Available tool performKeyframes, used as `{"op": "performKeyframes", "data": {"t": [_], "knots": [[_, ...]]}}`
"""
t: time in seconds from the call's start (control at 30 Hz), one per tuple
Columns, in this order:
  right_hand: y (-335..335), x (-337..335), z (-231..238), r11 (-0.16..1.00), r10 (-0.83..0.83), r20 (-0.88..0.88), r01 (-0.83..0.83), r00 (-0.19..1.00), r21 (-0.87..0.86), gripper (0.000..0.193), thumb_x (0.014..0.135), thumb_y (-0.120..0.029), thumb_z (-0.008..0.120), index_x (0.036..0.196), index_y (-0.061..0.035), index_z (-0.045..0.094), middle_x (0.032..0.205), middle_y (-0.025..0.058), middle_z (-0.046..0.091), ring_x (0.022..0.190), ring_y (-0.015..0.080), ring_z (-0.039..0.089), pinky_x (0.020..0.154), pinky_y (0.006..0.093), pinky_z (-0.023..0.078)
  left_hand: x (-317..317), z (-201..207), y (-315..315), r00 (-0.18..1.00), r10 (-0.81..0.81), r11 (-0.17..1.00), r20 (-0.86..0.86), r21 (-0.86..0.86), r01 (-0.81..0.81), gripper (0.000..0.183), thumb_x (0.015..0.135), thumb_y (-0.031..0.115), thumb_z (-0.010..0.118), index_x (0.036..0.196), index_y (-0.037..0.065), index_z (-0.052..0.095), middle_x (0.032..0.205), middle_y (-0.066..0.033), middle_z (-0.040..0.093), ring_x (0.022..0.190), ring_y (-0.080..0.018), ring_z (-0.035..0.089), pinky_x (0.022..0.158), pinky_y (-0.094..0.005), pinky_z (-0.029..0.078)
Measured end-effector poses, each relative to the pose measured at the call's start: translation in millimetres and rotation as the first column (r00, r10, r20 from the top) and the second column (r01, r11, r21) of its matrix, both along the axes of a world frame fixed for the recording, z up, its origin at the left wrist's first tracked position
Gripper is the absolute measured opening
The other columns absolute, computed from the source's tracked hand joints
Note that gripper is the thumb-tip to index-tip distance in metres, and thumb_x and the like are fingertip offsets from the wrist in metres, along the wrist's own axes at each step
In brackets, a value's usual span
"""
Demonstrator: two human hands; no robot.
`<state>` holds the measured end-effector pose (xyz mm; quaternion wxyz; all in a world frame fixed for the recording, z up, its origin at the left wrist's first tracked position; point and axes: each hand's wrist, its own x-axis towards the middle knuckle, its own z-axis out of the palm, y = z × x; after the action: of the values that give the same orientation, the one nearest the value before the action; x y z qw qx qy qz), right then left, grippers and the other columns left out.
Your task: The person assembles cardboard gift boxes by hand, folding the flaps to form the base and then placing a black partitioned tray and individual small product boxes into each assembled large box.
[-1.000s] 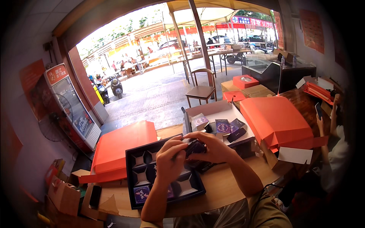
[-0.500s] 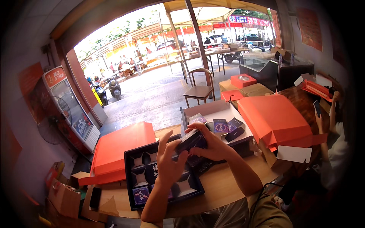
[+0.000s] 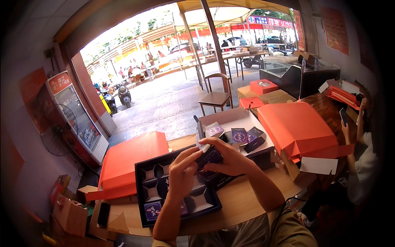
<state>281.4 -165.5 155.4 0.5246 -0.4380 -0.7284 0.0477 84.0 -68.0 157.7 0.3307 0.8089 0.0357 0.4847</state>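
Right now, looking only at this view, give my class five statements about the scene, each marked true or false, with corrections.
1. The right hand holds a small box. True.
2. Both hands lie flat on the table. False: the left hand, like the right, is raised.
3. A purple box sits in the near left corner of the tray. True.
4. A blue box lies left of the tray. False: the big box there is orange.
5. The person at far right holds a phone. True.
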Motion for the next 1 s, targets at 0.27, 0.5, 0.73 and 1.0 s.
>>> {"op": "performKeyframes", "data": {"t": [0.27, 0.5, 0.73, 1.0], "knots": [[10.3, 8.2, -10.7, 0.992, 0.074, -0.216, -0.094, 0.974, -0.081, 0.048, 0.096, -0.016, 0.068, 0.141, -0.0073, 0.052, 0.128, 0.0138, 0.061, 0.120, 0.0263, 0.061, 0.105, 0.0387, 0.049, -0.1, 2.4, -3.4, 0.995, 0.075, 0.996, -0.064, 0.060, -0.071, 0.054, 0.084, -0.005, 0.056, 0.136, 0.000, 0.064, 0.143, -0.0248, 0.059, 0.133, -0.0365, 0.059, 0.110, -0.0433, 0.046], [10.5, 20.9, -11.0, 0.898, 0.098, -0.722, -0.373, 0.685, -0.232, 0.049, 0.098, -0.015, 0.051, 0.146, -0.0056, 0.047, 0.122, 0.0076, 0.062, 0.105, 0.0109, 0.065, 0.090, 0.0263, 0.056, -2.9, 0.9, 0.1, 0.943, 0.307, 0.828, -0.130, 0.524, -0.198, 0.069, 0.071, -0.006, 0.063, 0.139, 0.005, 0.062, 0.160, -0.0218, 0.042, 0.149, -0.0451, 0.039, 0.122, -0.0539, 0.035], [13.5, 38.0, -15.1, 0.769, 0.094, -0.702, -0.499, 0.706, -0.399, 0.056, 0.104, -0.042, 0.049, 0.147, -0.0059, 0.048, 0.117, 0.0090, 0.067, 0.089, 0.0144, 0.071, 0.063, 0.0278, 0.060, -3.0, 1.6, 8.2, 0.937, 0.332, 0.799, -0.113, 0.562, -0.215, 0.070, 0.070, 0.017, 0.089, 0.135, 0.010, 0.063, 0.139, -0.0170, 0.062, 0.139, -0.0403, 0.051, 0.117, -0.0551, 0.039], [22.7, 8.2, -26.0, 0.922, 0.186, -0.522, -0.332, 0.832, -0.200, 0.074, 0.104, -0.056, 0.057, 0.159, -0.0096, 0.040, 0.146, 0.0127, 0.054, 0.127, 0.0210, 0.059, 0.103, 0.0389, 0.051, -7.1, -8.8, 8.4, 0.992, 0.095, 0.993, 0.078, -0.072, -0.090, 0.082, 0.085, 0.011, 0.084, 0.152, 0.001, 0.037, 0.110, -0.0211, 0.073, 0.100, -0.0301, 0.076, 0.081, -0.0383, 0.062]]}}
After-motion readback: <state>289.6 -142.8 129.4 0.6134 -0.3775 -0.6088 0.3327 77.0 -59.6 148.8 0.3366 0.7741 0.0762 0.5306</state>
